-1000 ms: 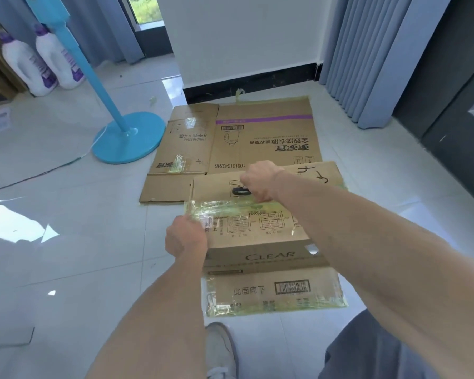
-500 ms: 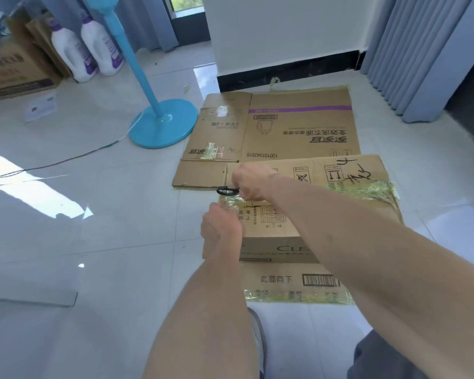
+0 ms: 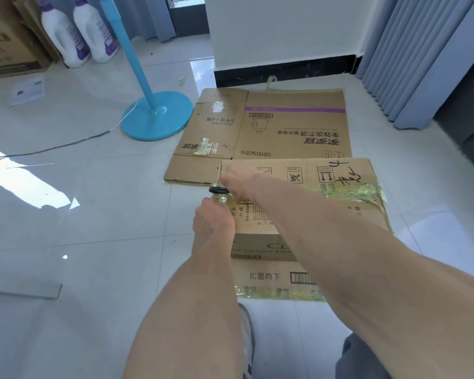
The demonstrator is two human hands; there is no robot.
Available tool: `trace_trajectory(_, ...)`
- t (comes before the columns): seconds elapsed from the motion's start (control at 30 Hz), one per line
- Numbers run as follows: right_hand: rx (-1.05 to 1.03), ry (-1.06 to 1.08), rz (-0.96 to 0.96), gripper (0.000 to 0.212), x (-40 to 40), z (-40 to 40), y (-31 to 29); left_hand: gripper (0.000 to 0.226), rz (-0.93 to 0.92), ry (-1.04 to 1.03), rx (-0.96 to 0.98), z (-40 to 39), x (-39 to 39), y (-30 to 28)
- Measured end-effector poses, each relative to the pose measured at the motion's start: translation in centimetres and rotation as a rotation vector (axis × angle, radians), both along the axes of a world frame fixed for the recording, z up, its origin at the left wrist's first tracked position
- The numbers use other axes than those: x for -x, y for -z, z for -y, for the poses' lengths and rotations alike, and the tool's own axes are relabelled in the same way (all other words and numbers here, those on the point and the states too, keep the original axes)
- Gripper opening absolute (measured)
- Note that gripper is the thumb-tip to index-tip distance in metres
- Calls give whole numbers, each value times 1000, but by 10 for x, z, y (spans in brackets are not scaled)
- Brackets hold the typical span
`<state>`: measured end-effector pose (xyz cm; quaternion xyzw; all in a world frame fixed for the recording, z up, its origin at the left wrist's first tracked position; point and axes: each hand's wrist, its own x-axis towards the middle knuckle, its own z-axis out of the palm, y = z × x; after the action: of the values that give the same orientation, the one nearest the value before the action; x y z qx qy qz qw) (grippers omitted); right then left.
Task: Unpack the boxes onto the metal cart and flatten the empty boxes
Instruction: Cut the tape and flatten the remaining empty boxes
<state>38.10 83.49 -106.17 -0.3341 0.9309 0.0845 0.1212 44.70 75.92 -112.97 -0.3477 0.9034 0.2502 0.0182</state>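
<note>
A brown cardboard box (image 3: 340, 212) with yellowish tape lies on the tiled floor in front of me, its flaps spread out. My right hand (image 3: 238, 180) grips a black-handled tool (image 3: 218, 190) at the box's left edge, over the tape seam. My left hand (image 3: 212, 220) grips the box's near left corner at the crumpled tape. A flattened cardboard box (image 3: 293, 127) with a purple stripe lies flat on the floor just behind it.
A blue fan stand (image 3: 156, 116) with a round base stands left of the flattened box, its cord trailing left. Two white detergent bottles (image 3: 77, 34) and another carton (image 3: 8, 47) sit at the far left. Grey curtains (image 3: 411, 56) hang at the right. My shoe (image 3: 248, 340) is below.
My right hand with the black tool has moved left along the tape seam to the box's left edge. My left hand kept its grip on the corner. The view shifted left.
</note>
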Motion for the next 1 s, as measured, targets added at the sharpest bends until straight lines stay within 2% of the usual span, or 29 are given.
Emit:
trace_trajectory(0.23,8,41,-32,8,-9,-3,2,36,12,-1,7,-3,-7,-9)
trace_trajectory(0.43,32,72,-52,27,-18,-5,7,34,30,-8,14,-4,-9,-8)
trace_trajectory(0.63,8,115,-9,20,-12,-38,8,38,-5,-11,73,-5,-5,-4)
trace_trajectory(0.77,-132,152,6,4,-7,-84,3,33,-26,-13,81,-4,-3,-1)
trace_trajectory(0.83,-180,201,15,7,1,-110,-2,29,-30,-1,89,-4,-5,-1)
trace_trajectory(0.93,-107,339,90,17,7,-143,-7,21,-70,79,143,-7,-8,-10)
trace_trajectory(1.0,14,447,116,17,5,-152,-1,31,-127,200,213,-6,-6,-11)
